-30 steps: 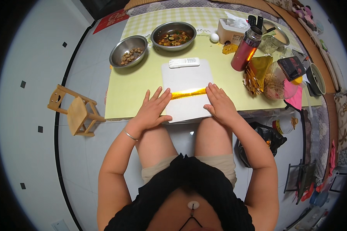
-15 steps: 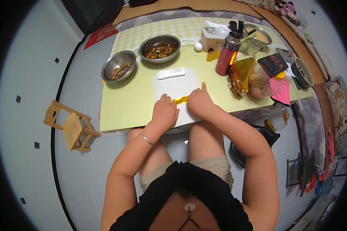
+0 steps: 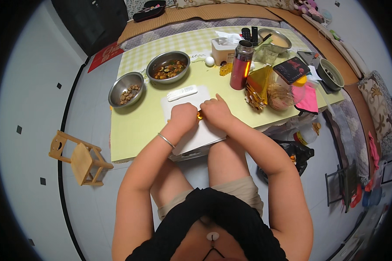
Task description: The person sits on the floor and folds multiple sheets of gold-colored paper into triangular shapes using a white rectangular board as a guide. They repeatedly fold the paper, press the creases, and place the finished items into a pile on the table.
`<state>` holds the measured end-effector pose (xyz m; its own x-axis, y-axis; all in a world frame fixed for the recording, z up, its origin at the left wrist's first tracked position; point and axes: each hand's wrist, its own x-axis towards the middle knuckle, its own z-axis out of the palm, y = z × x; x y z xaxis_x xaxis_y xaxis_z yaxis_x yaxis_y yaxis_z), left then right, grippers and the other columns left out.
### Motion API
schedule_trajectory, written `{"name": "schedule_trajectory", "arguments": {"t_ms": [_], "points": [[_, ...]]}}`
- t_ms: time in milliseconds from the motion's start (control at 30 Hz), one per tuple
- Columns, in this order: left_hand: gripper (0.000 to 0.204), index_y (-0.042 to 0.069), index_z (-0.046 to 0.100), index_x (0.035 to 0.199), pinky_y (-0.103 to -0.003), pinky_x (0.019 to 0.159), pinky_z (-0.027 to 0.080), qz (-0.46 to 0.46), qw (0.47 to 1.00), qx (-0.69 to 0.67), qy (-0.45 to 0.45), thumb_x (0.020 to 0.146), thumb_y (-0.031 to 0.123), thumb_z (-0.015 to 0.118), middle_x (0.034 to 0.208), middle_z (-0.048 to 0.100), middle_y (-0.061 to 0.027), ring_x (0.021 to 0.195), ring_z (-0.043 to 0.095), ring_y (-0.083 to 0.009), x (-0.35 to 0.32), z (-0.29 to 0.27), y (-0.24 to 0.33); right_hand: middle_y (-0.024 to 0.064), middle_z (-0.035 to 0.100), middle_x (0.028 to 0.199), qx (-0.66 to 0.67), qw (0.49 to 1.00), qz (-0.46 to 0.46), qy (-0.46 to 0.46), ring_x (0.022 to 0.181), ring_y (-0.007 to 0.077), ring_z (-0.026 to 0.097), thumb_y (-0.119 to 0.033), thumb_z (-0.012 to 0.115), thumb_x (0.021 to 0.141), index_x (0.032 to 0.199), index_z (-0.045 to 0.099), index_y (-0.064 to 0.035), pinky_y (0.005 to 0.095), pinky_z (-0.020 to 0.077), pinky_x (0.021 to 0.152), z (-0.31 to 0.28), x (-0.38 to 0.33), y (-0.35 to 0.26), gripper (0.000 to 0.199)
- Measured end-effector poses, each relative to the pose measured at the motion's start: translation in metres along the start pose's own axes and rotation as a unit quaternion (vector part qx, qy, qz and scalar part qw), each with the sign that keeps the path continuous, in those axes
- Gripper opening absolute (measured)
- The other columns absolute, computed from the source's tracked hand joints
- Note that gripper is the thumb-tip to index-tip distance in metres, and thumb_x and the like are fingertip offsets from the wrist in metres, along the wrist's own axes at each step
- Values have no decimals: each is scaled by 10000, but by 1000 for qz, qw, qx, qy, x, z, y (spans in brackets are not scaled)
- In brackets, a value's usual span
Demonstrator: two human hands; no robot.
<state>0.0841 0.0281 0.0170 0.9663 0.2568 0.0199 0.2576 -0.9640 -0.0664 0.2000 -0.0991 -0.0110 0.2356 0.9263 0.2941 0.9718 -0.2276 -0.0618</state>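
A small piece of gold foil paper (image 3: 200, 115) shows between my hands, over a white sheet or board (image 3: 195, 141) at the table's near edge. My left hand (image 3: 184, 117) is closed at the foil's left end, its fingertips hidden beneath the knuckles. My right hand (image 3: 216, 113) closes on the other end, with one finger sticking out forward. Most of the foil is covered by the hands. A white oblong object (image 3: 182, 93) lies just beyond them, at the far edge of the sheet.
Two steel bowls (image 3: 169, 80) (image 3: 127, 101) with food stand at the left. A red flask (image 3: 241, 66), a stack of gold foil (image 3: 259, 83), a clear tub (image 3: 279, 96) and a dark box (image 3: 291, 70) crowd the right. A small wooden chair (image 3: 82, 158) stands left of the table.
The hands have come closer together, and much less of the gold foil shows between them. My left hand has turned into a tighter fist. The whole view has shifted slightly.
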Motion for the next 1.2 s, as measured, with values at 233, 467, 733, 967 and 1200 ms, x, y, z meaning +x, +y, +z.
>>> {"name": "schedule_trajectory", "arguments": {"t_ms": [233,467,733,967,1200], "points": [[177,41,755,905,-451,859,538,-3,999,16,-48,837,156,639,947,718,-134,992,691,-314,-27,-6,15,151,633,1332,-20,997,-67,39,1283,310,567,-357,599,953,1299,632,-77,587,322,1151,17,-28,0,446],[472,-78,586,1300,-520,1181,317,28,985,3,169,911,188,618,1341,603,-250,1364,486,-396,-79,40,6,155,406,1580,73,995,-52,-43,1480,330,349,-421,574,977,1494,452,-56,516,209,1231,21,-47,-3,645],[518,-89,546,1338,-520,1141,375,18,983,-51,175,924,210,635,1382,569,-279,1329,522,-405,-88,48,-2,155,395,1587,109,986,-117,-45,1487,348,330,-390,575,983,1497,436,-32,501,240,1226,23,-39,-19,642],[535,-89,548,1335,-522,1102,412,-37,980,-72,179,907,212,661,1358,579,-286,1288,546,-424,-105,44,-2,153,387,1592,136,984,-99,-52,1494,354,312,-392,567,994,1513,415,-45,505,236,1228,23,-42,-8,642],[437,-13,630,1264,-529,1071,426,-5,964,-113,240,864,149,692,1257,638,-215,1241,567,-394,-100,42,-29,152,374,1598,117,983,-122,-70,1496,371,291,-399,561,997,1512,432,-86,532,232,1223,14,-41,-9,617]]}}
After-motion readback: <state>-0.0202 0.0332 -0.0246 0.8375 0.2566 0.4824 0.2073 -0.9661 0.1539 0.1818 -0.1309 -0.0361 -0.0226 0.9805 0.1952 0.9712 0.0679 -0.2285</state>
